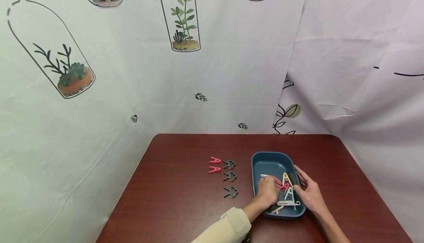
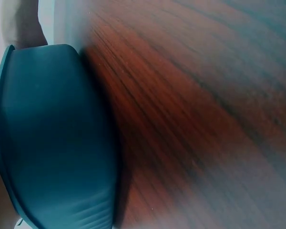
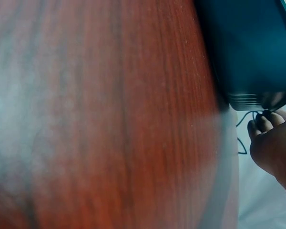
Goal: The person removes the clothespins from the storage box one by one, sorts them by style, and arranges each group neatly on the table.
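In the head view my left hand (image 1: pixel 267 190) reaches over the near left rim into a blue plastic tray (image 1: pixel 269 157). Its fingertips are beside a pink clothespin (image 1: pixel 284 187); whether they pinch it is hidden. The right hand (image 1: pixel 311 196) grips the tray's right rim, thumb at the inner edge and fingers outside. Around the pink one lie a yellow clothespin (image 1: pixel 286 179), a pale green clothespin (image 1: pixel 289 194), a white hooked piece (image 1: pixel 287 203) and a whitish clip (image 1: pixel 277 210). The left wrist view shows the tray's outer wall (image 2: pixel 57 133).
Left of the tray, on the dark red wooden table (image 1: pixel 172 191), two pink clothespins (image 1: pixel 214 165) lie one above the other. Beside them, three dark green ring-shaped clips (image 1: pixel 230 176) form a column. A printed white cloth (image 1: pixel 232 70) hangs behind the table's far edge.
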### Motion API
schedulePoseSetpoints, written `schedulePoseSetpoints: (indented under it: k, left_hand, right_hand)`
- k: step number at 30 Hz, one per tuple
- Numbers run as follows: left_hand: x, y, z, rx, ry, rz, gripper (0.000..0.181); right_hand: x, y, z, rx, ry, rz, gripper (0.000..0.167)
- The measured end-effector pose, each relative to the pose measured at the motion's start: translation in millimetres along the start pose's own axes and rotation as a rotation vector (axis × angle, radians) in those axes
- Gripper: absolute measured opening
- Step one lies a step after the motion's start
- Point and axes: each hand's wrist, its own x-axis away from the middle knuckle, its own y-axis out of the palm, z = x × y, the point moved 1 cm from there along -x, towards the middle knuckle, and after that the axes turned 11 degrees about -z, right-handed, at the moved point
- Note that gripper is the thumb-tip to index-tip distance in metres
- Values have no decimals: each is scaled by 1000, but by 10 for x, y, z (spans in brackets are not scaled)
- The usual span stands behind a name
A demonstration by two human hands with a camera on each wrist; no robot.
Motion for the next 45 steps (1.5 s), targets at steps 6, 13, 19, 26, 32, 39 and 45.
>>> schedulePoseSetpoints:
  k: [6,13,19,26,32,39,45]
  left_hand:
    - [3,-6,-8,-5,48,122,17]
    - [-22,-25,-3,47,65,212,7]
    - [-29,-65,3,212,86,253,6]
    - [-54,-125,15,428,93,248,6]
    - [-52,-210,24,471,172,259,7]
    - [-77,-331,-44,493,280,283,7]
    - [-108,-458,-107,519,358,311,8]
  right_hand:
    - [-8,-3,-1,-2,-11,-1,71]
    - [-3,5,4,-9,-33,1,70]
    - [3,6,20,-10,-18,-3,70]
    - [2,3,-2,-12,8,-11,70]
    - [6,7,-19,-2,16,-11,68]
    - [7,4,-26,4,48,-17,69]
    - [5,5,-30,12,78,-17,70]
